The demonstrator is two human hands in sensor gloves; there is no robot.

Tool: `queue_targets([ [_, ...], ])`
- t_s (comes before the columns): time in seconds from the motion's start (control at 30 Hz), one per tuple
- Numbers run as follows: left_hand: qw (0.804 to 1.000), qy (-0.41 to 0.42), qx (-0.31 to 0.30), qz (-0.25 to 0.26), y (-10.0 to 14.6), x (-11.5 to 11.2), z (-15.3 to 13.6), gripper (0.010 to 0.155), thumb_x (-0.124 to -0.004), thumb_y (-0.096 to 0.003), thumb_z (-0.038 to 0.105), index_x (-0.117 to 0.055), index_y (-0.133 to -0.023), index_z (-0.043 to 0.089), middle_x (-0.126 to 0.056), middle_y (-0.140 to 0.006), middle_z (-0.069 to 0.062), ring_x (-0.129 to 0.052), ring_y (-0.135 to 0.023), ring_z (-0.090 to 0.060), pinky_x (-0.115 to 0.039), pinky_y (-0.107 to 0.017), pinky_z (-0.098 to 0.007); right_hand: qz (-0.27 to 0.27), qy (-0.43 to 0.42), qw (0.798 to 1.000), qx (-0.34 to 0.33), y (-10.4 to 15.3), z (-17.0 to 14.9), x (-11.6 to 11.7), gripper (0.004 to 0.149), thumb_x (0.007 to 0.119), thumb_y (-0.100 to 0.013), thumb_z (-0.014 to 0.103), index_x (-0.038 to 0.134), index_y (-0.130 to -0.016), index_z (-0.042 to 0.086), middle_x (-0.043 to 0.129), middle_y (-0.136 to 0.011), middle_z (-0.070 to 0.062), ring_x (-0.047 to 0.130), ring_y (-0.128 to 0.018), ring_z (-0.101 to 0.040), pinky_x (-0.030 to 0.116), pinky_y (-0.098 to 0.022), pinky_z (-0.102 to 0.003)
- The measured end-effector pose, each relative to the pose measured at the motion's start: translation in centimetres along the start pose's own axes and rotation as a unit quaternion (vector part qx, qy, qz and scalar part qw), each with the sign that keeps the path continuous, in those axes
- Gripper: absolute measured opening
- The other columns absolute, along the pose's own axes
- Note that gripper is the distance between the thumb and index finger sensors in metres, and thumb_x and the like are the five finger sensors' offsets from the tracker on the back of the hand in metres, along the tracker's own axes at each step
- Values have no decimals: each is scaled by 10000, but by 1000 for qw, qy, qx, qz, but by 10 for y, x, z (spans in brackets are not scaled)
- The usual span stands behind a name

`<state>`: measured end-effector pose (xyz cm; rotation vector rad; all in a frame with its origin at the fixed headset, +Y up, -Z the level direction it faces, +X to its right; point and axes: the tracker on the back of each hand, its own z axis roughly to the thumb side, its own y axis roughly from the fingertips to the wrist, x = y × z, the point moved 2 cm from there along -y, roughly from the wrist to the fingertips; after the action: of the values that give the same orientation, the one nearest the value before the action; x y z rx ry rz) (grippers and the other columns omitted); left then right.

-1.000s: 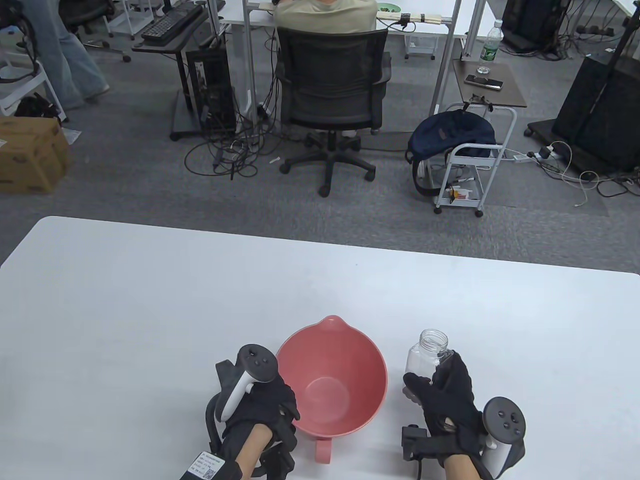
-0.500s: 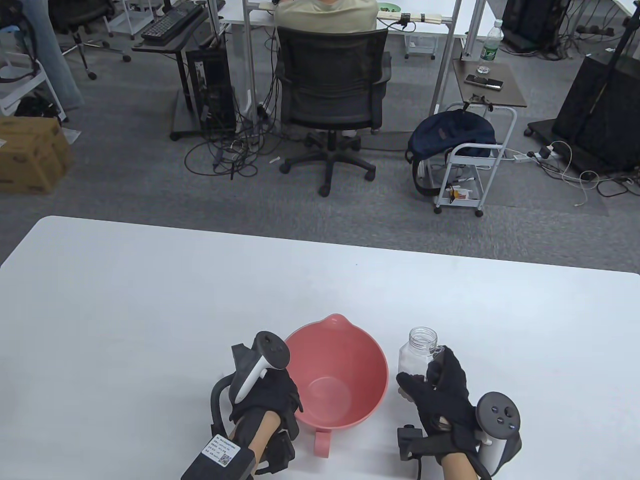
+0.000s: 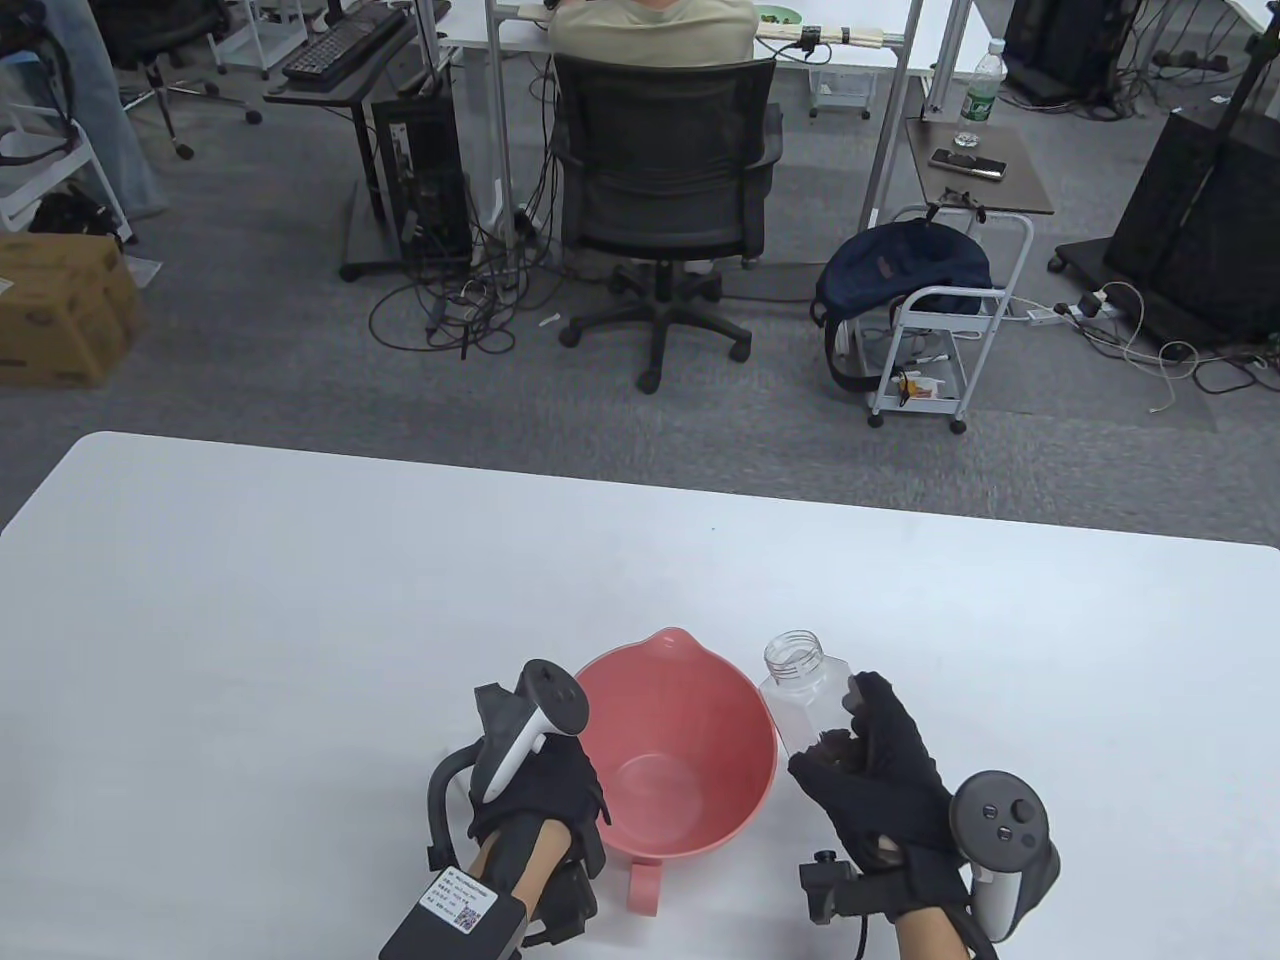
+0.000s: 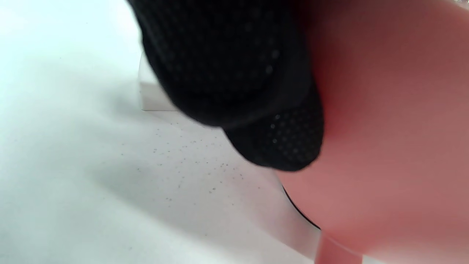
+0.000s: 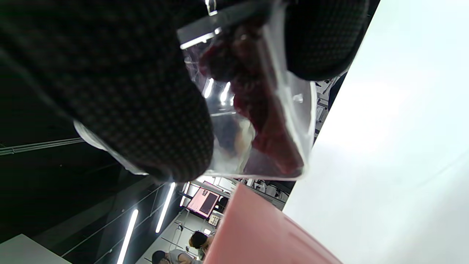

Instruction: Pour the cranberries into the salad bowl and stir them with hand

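Hands at the bench's (image 3: 300,600) near edge: right hand (image 3: 880,790), gripping the cranberry jar (image 3: 800,700), has swung it beside the salad bowl (image 3: 680,745) steadied by the left hand (image 3: 535,790); pouring looks imminent.

The right hand (image 3: 880,790) grips a clear open-mouthed jar (image 3: 800,700) just beside the pink bowl (image 3: 640,850) — beyond and to the right of that grip the white table (image 3: 300,600) lies bare to its edges. To the grip's left the bowl's rim stands in the way. The left hand (image 3: 540,790) touches the bowl's far wall — open tabletop lies outward of it.
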<state>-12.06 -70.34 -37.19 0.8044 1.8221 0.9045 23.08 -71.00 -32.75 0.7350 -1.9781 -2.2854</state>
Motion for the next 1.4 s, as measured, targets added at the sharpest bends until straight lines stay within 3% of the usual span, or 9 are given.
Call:
queue_targets([
  [0.1, 1000, 6, -2, 0, 0, 0, -1, 755, -696, -626, 363, -132, -1100, 198, -707, -1059, -235, -1184, -295, -41, -1024, -183, -101, 4, -25, 1000, -4, -1, -1, -4, 923, 1154, -243, 399, 627, -996, 321, 735, -1033, -55, 740, -886, -330, 878, -515, -385],
  [0.33, 1000, 27, -12, -9, -3, 0, -4, 747, -693, -626, 361, -139, -1100, 195, -702, -1061, -226, -1187, -295, -49, -1026, -182, -105, 54, -57, 997, -11, -1, -4, 8, 884, 1121, -263, 503, 638, -1000, 428, 710, -1040, -10, 736, -871, -314, 764, -641, -593],
  [0.73, 986, 147, -55, -48, -14, -3, -32, 731, -713, -621, 454, -211, -1126, 291, -723, -1077, -171, -1190, -369, -89, -1034, -243, -127, 96, -42, 993, -61, 7, 11, 19, 827, 1129, -277, 464, 677, -969, 468, 670, -1050, -13, 709, -884, -313, 865, -561, -601],
  [0.87, 975, 197, -79, -59, -18, -11, -46, 763, -712, -598, 620, -242, -1147, 375, -670, -1162, -112, -1122, -598, -166, -988, -414, -210, 92, -28, 993, -75, 8, 16, 21, 870, 1141, -261, 450, 653, -981, 431, 699, -1039, 3, 726, -899, -327, 871, -559, -565],
  [0.97, 959, 252, -106, -74, -22, -23, -52, 765, -690, -605, 631, -198, -1148, 412, -519, -1224, -123, -933, -876, -301, -863, -622, -345, 88, -23, 993, -81, 9, 18, 22, 857, 1138, -262, 438, 654, -968, 417, 724, -1033, -6, 738, -899, -344, 883, -554, -493],
  [1.07, 933, 320, -148, -67, -28, -36, -55, 754, -672, -611, 592, -154, -1134, 431, -432, -1237, -131, -778, -1005, -351, -785, -702, -401, 89, -28, 992, -83, 10, 18, 23, 845, 1134, -268, 437, 656, -965, 422, 722, -1038, -25, 738, -898, -349, 874, -560, -471],
  [1.13, 903, 383, -184, -70, -32, -46, -55, 746, -659, -619, 561, -128, -1127, 436, -367, -1248, -123, -665, -1061, -383, -728, -739, -441, 86, -16, 992, -90, 11, 21, 24, 837, 1131, -269, 437, 660, -961, 431, 727, -1040, -24, 738, -898, -350, 873, -552, -449],
  [1.23, 879, 424, -208, -71, -37, -54, -56, 739, -638, -627, 555, -110, -1131, 438, -331, -1255, -108, -552, -1101, -402, -656, -771, -483, 86, -15, 992, -95, 12, 22, 25, 824, 1129, -271, 434, 668, -954, 436, 722, -1047, -23, 738, -901, -351, 874, -545, -433],
  [1.4, 863, 443, -229, -87, -40, -57, -56, 725, -615, -637, 566, -122, -1143, 408, -305, -1264, -75, -469, -1124, -409, -604, -790, -513, 85, -15, 991, -100, 13, 24, 26, 823, 1119, -283, 431, 654, -963, 434, 717, -1056, -31, 735, -910, -356, 872, -550, -426],
])
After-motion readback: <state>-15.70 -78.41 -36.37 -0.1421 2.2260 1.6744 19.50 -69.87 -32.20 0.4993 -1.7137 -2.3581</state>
